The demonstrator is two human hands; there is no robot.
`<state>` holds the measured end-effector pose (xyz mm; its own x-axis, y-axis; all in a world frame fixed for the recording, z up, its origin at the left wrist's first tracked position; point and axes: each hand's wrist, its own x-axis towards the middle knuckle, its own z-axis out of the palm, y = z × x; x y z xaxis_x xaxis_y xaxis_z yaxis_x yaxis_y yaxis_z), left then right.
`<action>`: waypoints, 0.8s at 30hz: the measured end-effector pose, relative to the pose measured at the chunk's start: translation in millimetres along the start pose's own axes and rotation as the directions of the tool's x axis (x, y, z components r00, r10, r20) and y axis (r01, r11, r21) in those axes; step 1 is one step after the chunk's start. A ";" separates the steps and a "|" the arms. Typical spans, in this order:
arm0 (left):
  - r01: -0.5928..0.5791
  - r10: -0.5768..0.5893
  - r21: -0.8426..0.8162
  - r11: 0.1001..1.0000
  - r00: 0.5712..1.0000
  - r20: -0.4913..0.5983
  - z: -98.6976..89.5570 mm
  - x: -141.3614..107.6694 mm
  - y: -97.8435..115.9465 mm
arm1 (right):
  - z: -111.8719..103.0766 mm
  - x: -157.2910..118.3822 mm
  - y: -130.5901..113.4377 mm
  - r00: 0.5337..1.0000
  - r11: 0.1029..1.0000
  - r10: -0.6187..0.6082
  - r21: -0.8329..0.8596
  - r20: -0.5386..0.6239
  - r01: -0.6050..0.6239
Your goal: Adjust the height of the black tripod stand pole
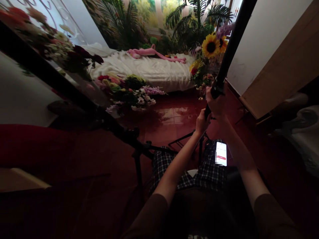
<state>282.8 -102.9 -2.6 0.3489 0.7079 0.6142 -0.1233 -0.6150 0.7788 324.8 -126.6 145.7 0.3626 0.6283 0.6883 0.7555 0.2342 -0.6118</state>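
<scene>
The smooth black pole point(230, 49) slants above checked trousers point(164, 166), the left grip point(203, 122) closed round its lower part, the right grip point(216, 101) wrapped just above. A lit, flat phone point(221, 154) lies on one thigh. Beyond spread glossy red floor tiles point(171, 124), ruffled flowers point(139, 98) and creased white cloth point(154, 71) bearing a long-limbed pink plush toy point(143, 52), with feathery palm fronds point(196, 20) behind.

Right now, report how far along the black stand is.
Apparently done: its thin black legs are spread on the glossy red floor. In hand: the left hand and right hand grip the long black tubular pole near its joint. Probably left: securing that joint; its lock cannot be judged.
</scene>
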 end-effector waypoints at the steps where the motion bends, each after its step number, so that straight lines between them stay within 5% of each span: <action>1: 0.006 -0.006 -0.003 1.000 1.000 0.001 0.3 -0.2 0.3 | -3.5 8.6 -3.9 0.997 0.999 0.008 -0.049 -0.074 -0.011; 5: 0.010 -0.010 -0.013 1.000 1.000 0.000 2.1 -0.1 1.4 | -15.9 43.3 -15.3 0.946 0.965 -0.058 -0.259 -0.318 -0.028; 9: 0.004 -0.004 0.014 1.000 0.999 -0.032 4.1 -0.1 -0.6 | -22.4 47.8 -23.0 0.950 0.959 -0.093 -0.285 -0.299 0.005; 16: -0.004 0.006 0.042 0.999 1.000 -0.030 4.1 -1.3 -5.2 | -42.2 -30.3 -0.9 0.994 0.997 -0.049 -0.065 -0.103 0.042; 24: -0.003 0.004 0.029 1.000 1.000 -0.026 3.3 -1.5 -4.9 | -60.2 -119.0 69.6 0.970 0.975 0.212 -0.101 0.116 -0.200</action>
<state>285.9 -102.0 -7.7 0.3245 0.7139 0.6205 -0.0974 -0.6273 0.7727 367.1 -229.7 44.7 0.4482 0.7457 0.4931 0.7187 0.0275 -0.6948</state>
